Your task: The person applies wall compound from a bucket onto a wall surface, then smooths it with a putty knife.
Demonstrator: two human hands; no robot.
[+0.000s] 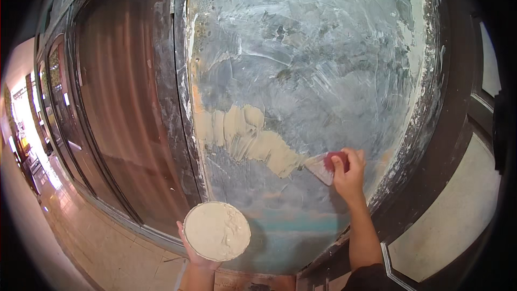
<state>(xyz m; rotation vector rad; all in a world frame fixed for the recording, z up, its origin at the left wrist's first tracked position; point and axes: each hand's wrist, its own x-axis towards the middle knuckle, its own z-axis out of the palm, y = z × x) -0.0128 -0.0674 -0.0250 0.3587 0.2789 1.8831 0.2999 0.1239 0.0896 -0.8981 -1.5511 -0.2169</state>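
My right hand (350,177) is closed round the red handle of a putty knife (321,168). Its broad, smeared blade points left and meets the grey wall (323,102) at the right end of a thick cream patch of putty (242,132). That patch runs in ridged strokes from the wall's left edge down toward the blade. Lower down, my left hand (196,253) holds up a round tub of cream putty (215,231) from its left side and underneath. Putty nearly fills the tub, its surface rough on the right. Most of my left fingers are hidden behind the tub.
A dark-framed glass panel with a brown curtain (121,91) stands left of the wall. At right is a dark wooden door (458,145) with pale panels. Tiled floor (129,258) shows at lower left, and a brown cardboard-like piece (253,281) lies below the wall.
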